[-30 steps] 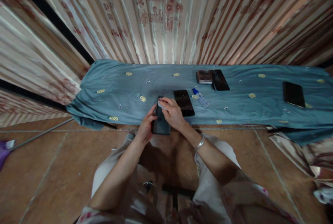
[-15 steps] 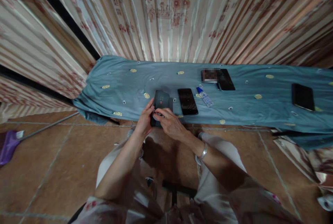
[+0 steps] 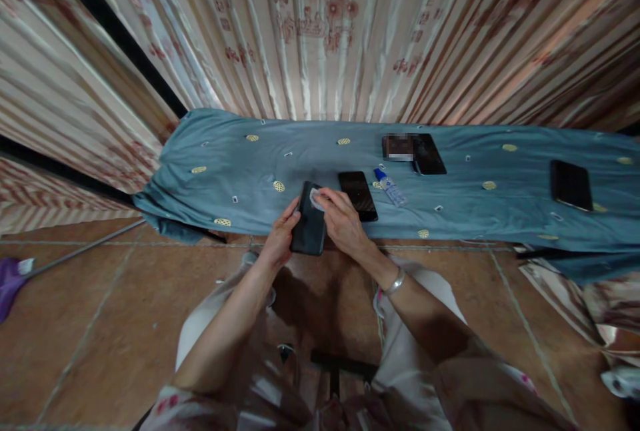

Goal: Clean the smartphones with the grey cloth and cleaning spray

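Dim, warm indoor light, soft shadows on the floor, strong fisheye bending and blur at the edges.

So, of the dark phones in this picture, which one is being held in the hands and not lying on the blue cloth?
The phone gripped by the left hand, at the cloth's near edge; the right hand presses a small white wipe on it.

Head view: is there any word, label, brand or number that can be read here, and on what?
None can be read.
Curtain: printed reddish marks like characters, too blurred to read.
Small bottle: label too small.
Pixelated patch beside a dark phone: unreadable.
Phone held in the left hand, wiped by the right hand: no text shows.
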